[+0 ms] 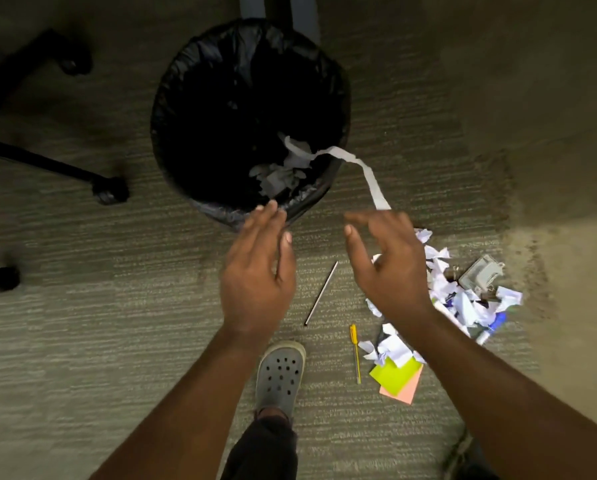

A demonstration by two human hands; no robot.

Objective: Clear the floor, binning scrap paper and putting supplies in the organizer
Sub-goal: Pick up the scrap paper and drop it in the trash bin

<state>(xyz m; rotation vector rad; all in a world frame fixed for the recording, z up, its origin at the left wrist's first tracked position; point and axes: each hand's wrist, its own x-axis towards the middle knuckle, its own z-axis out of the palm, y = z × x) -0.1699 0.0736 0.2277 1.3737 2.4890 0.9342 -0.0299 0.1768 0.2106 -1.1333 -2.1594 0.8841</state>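
So the carpet floor (82,341) takes up pretty much everything here, with a black-bagged bin (172,109) standing on it, a wad of crumpled paper (276,178) already sitting inside. One long paper strip (370,174) hangs over the bin's rim and trails down onto the floor. Off to the left you can see the dark legs and wheels of a chair (47,168).

The person is leaning over the bin with both arms out. Left hand (255,282) is just at the near rim, fingers straight and relaxed, holding nothing. Right hand (387,265) hovers beside it, fingers loosely spread and a bit curled, also empty.

Under and to the right of that hand there's a heap of torn paper scraps (463,303) with a stapler (482,275) at its far edge. Nearer are some sticky notes (396,379), a yellow pen (356,355) and a thin stick (321,293), plus a grey clog (279,372).
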